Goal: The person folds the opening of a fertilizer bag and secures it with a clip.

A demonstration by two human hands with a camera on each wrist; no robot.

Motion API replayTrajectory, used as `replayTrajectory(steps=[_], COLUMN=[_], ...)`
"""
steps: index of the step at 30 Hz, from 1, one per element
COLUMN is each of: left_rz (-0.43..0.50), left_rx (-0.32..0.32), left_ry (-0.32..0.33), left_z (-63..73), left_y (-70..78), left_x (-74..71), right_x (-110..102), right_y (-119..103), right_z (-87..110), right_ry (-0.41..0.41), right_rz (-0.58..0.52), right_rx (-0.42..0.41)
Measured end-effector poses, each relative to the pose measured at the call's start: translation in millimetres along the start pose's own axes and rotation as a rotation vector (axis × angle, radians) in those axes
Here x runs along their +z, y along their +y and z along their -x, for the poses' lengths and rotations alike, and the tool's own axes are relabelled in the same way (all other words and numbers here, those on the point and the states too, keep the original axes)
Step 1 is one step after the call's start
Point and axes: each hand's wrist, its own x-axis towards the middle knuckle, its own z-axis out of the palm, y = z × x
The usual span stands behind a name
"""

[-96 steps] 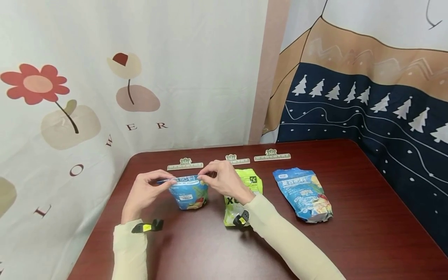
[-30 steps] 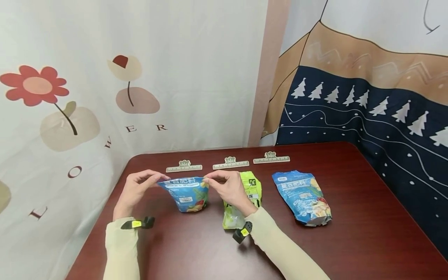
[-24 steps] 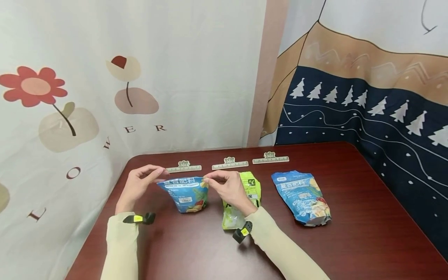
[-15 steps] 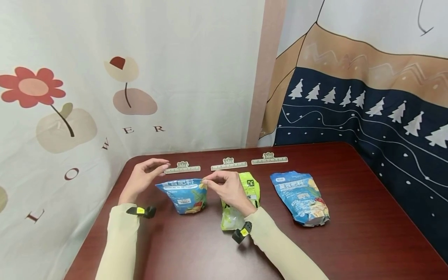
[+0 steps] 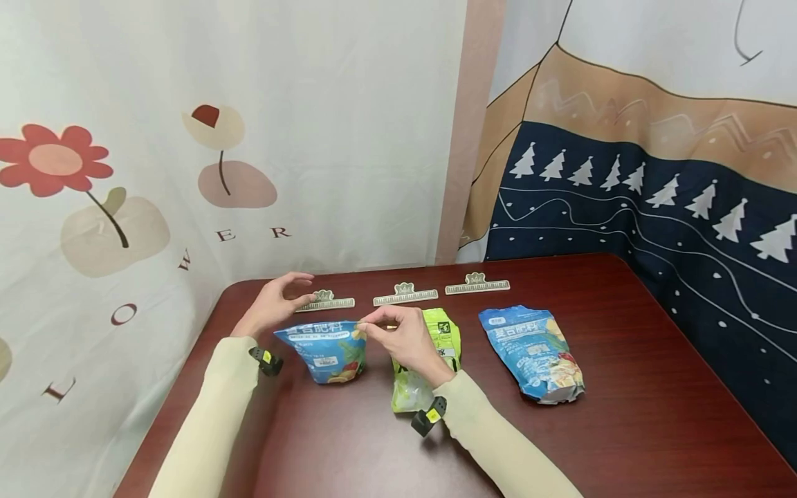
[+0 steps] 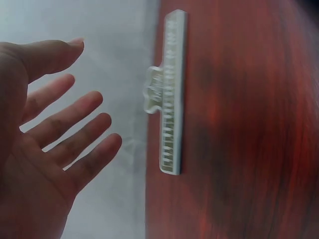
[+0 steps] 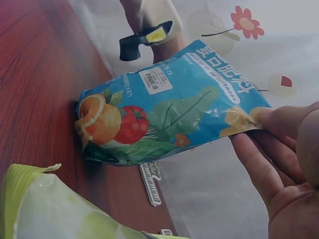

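Blue bag (image 5: 327,354), long axis apparently upright, front facing viewer, right hand (image 5: 403,339) pinching top corner, left hand (image 5: 272,304) spread

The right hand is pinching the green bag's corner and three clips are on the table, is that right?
No, the colour is wrong: the right hand pinches a blue bag by its corner, as the right wrist view shows. Three clips are on the table, yes.

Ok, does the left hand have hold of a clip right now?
No, in the left wrist view the left hand holds nothing, and a gap shows between it and the clip.
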Motion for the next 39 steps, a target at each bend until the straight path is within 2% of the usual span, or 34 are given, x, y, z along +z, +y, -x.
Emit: replayTrajectory(steps=[4, 8, 15, 19, 25, 34, 39], left_rz=[-0.101, -0.149, -0.264, -0.305, -0.348, -0.312, -0.297], left_rx=[0.035, 0.05, 0.091, 0.123, 0.192, 0.117, 0.125], left_ry=[-0.072, -0.148, -0.206, -0.2, -0.156, -0.149, -0.132], left_z=[-9.7, -17.1, -27.9, -31.7, -36.6, -39.7, -39.2], left_y=[-1.6, -2.8, -8.0, -10.8, -14.2, -14.2, -14.0], left_x=[7.0, 14.8, 25.9, 31.5, 38.1, 37.7, 36.2], right_x=[0.7, 0.9, 1.2, 1.2, 0.6, 0.7, 0.7], right_y=[0.6, 1.2, 1.4, 1.7, 2.1, 1.6, 1.1], right_z=[-0.1, 0.1, 0.6, 0.2, -0.2, -0.3, -0.6], right_ry=[0.006, -0.002, -0.016, -0.02, -0.015, -0.013, -0.012], right_rz=[-0.007, -0.02, -0.021, -0.01, 0.0, 0.002, 0.008], right_rx=[-0.002, 0.004, 0.012, 0.013, 0.011, 0.016, 0.015])
